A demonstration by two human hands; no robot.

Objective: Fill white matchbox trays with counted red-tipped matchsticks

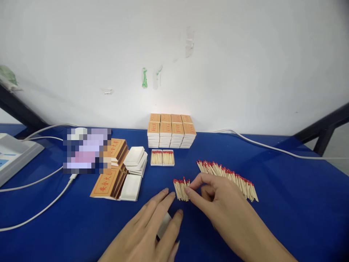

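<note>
My left hand (152,227) curves over a white matchbox tray (164,225) near the front of the table; most of the tray is hidden under the fingers, so its contents do not show. Just past those fingertips lies a small bunch of red-tipped matches (180,190). My right hand (215,198) pinches at the bunch's right end with thumb and forefinger, its other fingers curled in. Behind that hand a larger spread of matches (229,176) fans out on the blue table. Two trays filled with matches (163,158) sit side by side in the middle.
Stacked orange matchboxes (171,129) stand against the wall. To the left are flattened orange sleeves (105,183) and stacked white trays (131,187). A pixelated object (87,149), cables (40,218) and a white device (19,156) lie farther left. Another cable (261,147) crosses the back right.
</note>
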